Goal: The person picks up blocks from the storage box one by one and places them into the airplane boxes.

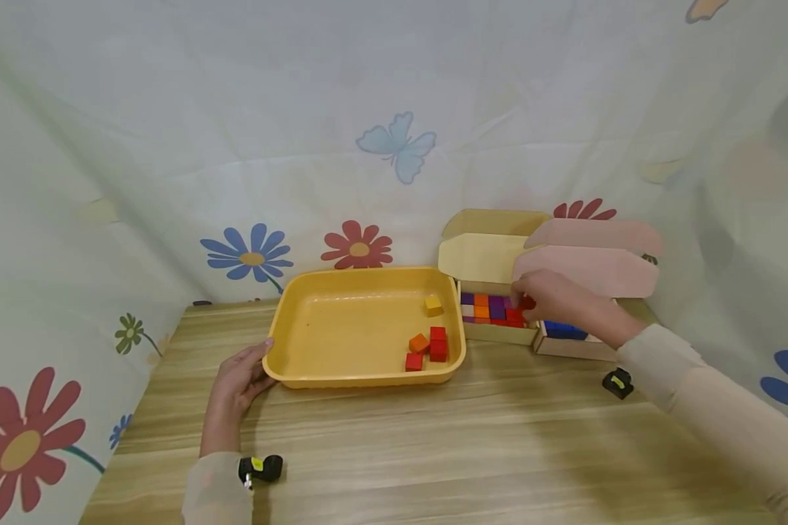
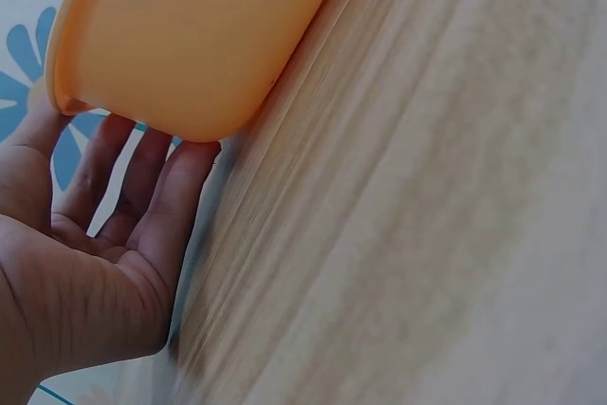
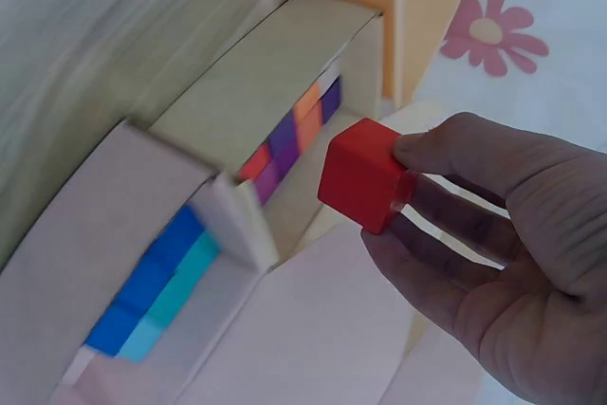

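Note:
My left hand (image 1: 236,379) holds the near left corner of a yellow plastic tray (image 1: 348,328). In the left wrist view its thumb lies at the rim and its fingers reach against the outer wall. Between thumb and fingertips of my right hand (image 3: 503,225) a red cube (image 3: 360,177) is pinched, raised above an open pale yellow cardboard box (image 1: 499,333). That box contains rows of purple, orange and red cubes (image 3: 285,144). Inside the tray, toward its right side, are several red cubes (image 1: 438,344), an orange cube (image 1: 419,343) and a yellow cube (image 1: 433,305).
An open pink box (image 1: 574,349) with blue and teal cubes (image 3: 166,277) stands right of the yellow box. Both lids (image 1: 584,270) lean back toward the flowered cloth (image 1: 394,73). Wood-grain table (image 1: 394,452) extends in front of the tray.

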Demonstrator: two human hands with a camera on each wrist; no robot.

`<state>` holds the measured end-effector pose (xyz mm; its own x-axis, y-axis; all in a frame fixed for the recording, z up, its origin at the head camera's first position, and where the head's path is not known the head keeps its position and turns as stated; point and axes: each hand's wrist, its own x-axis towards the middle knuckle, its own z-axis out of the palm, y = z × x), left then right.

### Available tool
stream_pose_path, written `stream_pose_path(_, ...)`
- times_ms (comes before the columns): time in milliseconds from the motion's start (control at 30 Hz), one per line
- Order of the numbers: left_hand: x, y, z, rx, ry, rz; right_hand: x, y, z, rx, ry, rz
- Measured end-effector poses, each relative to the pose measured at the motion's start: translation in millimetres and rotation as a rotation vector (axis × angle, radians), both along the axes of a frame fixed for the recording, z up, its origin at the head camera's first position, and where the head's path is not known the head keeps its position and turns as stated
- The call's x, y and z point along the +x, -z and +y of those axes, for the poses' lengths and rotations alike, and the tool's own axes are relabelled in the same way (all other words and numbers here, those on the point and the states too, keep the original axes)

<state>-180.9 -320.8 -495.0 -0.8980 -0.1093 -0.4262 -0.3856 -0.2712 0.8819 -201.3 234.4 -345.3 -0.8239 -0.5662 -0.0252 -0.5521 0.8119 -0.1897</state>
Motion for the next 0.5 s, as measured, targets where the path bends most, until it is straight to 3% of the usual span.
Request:
stream_pose_path(333, 7.9, -16.1, 6.1, -0.038, 0.014, -0.004, -4.0, 5.2, 43.8, -0.030, -0.033, -0.048)
stream_pose_path(500, 4.8, -10.5, 5.7, -0.055, 0.009, -0.009, -3.4, 11.2, 58.9, -0.030, -0.011, -0.099)
